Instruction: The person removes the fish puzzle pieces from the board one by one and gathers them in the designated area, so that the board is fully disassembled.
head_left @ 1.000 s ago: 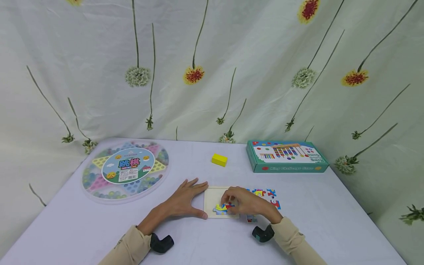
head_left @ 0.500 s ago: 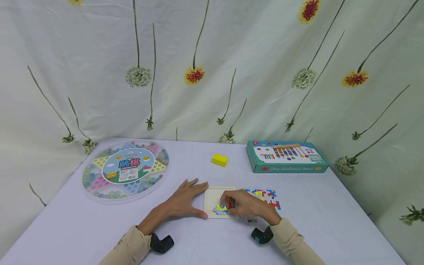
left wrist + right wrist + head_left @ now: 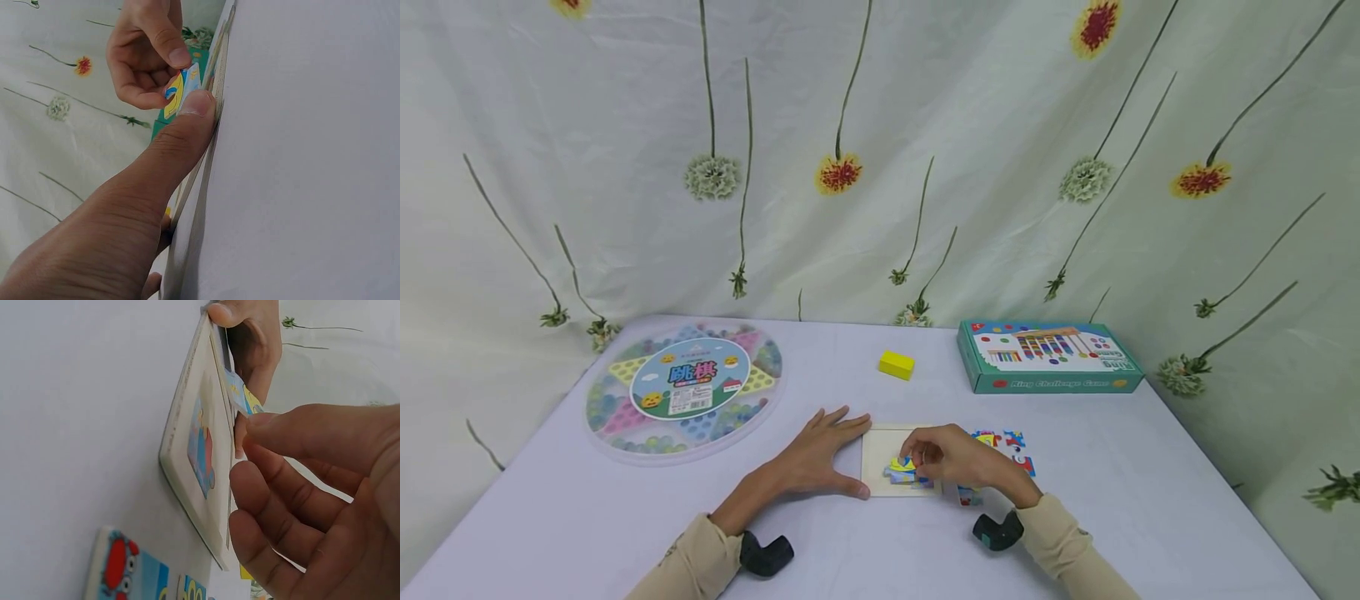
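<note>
My right hand [image 3: 955, 454] pinches a yellow-and-blue jigsaw piece [image 3: 898, 472] between thumb and fingertips, over a pale wooden puzzle tray [image 3: 880, 442]. In the right wrist view the held piece [image 3: 239, 390] is tilted and raised from the tray. Another jigsaw piece [image 3: 201, 453], blue with red, lies inside the tray below it. My left hand [image 3: 822, 454] has its fingers spread along the tray's left side; in the left wrist view its thumb [image 3: 197, 103] rests at the tray's edge.
Several loose jigsaw pieces [image 3: 1017, 450] lie right of the tray, partly behind my right hand. A yellow block [image 3: 897, 364] sits behind it. A green ring game box [image 3: 1051, 358] stands back right; a round Chinese checkers set [image 3: 688, 379] lies at left.
The yellow-and-blue piece has come up off the tray in my right fingers, and more of the piece beside it shows. The left hand has stayed in place.
</note>
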The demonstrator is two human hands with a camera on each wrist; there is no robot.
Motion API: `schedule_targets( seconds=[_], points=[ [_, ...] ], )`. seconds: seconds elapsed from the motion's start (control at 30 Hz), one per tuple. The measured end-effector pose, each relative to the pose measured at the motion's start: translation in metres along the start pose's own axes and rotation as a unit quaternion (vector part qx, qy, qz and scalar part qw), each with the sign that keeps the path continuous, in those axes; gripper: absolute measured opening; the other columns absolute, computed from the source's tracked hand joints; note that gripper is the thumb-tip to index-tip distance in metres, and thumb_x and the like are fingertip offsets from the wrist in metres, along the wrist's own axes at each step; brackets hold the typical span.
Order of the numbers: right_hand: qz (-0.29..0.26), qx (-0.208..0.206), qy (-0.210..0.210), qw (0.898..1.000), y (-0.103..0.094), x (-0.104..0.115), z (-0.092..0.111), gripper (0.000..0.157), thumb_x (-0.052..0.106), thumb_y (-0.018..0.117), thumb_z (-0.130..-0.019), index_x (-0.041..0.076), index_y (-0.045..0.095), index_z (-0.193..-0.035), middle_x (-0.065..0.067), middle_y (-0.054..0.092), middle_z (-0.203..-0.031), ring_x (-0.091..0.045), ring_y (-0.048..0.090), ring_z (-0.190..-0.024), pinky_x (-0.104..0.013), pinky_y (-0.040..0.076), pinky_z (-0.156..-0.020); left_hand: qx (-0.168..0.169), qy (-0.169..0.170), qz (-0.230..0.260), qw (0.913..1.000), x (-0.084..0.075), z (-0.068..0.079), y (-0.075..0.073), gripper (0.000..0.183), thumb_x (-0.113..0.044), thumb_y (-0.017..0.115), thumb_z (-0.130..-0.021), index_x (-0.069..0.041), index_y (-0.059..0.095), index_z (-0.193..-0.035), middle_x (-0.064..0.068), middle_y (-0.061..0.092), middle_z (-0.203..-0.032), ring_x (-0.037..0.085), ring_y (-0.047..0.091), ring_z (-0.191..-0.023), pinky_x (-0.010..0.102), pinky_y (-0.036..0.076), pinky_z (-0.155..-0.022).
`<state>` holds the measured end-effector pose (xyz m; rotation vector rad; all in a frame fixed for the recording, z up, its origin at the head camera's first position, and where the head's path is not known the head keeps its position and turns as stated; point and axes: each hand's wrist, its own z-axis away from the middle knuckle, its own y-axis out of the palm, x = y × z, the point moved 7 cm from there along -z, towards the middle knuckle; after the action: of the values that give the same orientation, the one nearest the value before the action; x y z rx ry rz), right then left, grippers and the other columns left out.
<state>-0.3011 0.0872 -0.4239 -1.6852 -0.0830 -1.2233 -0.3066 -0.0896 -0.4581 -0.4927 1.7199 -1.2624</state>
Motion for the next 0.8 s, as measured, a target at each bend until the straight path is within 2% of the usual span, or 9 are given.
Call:
schedule_targets(
  seconds=[0.43, 0.8],
  points=[
    [-0.004, -0.023, 0.013, 1.0, -0.013, -0.004, 0.007, 0.02, 0.004, 0.066, -0.089, 0.009, 0.067, -0.108, 0.003, 0.062, -0.087, -0.01, 0.056, -0.078, -0.021, 0.051, -0.075, -0.003, 0.003, 0.002, 1.0, 0.0, -0.001, 0.0, 0.104, -0.071, 0.071, -0.066, -0.014, 0.04, -0.147, 0.0, 0.039, -0.151, 0.033, 0.019, -0.145, 0.056, 0.007, -0.117],
    [-0.007, -0.038, -0.002, 0.999, -0.026, -0.01, 0.022, 0.016, 0.007, 0.067, -0.088, 0.008, 0.068, -0.104, 0.0, 0.064, -0.088, -0.008, 0.056, -0.078, -0.021, 0.052, -0.073, -0.002, 0.002, 0.003, 1.0, 0.0, 0.0, -0.001, 0.104, -0.072, 0.07, -0.065, -0.014, 0.04, -0.147, 0.001, 0.039, -0.152, 0.032, 0.018, -0.145, 0.055, 0.006, -0.118]
  ],
)
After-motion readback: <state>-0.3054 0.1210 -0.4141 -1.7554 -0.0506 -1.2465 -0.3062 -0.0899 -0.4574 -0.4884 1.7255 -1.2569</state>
